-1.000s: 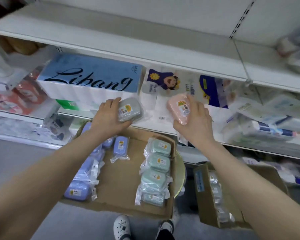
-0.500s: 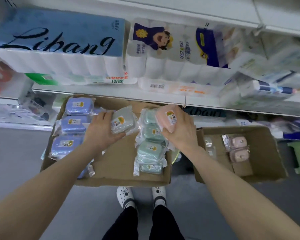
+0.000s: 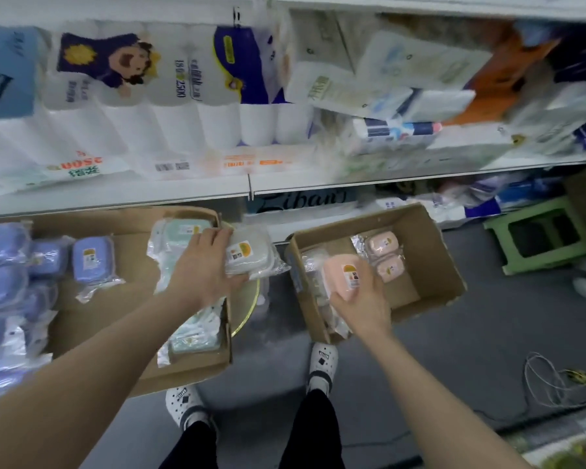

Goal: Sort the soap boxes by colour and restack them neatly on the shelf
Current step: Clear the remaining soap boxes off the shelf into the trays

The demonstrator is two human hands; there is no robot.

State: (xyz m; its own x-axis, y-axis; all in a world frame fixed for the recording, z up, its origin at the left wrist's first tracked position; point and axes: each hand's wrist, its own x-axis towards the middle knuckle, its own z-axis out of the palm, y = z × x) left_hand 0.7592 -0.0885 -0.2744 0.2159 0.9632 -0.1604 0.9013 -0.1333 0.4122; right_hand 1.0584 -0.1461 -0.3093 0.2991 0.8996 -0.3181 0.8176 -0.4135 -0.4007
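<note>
Left grip [image 3: 203,272] grasps the grey soap box [image 3: 251,257] at the left carton's [image 3: 129,255] right edge. Right grip [image 3: 361,301] grasps the pink soap box [image 3: 342,274], now moved from above the green boxes [image 3: 178,231] to over the right carton [image 3: 432,258].

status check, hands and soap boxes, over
Left hand grips grey soap box. Right hand grips pink soap box over right carton. No obstruction seen.
</note>
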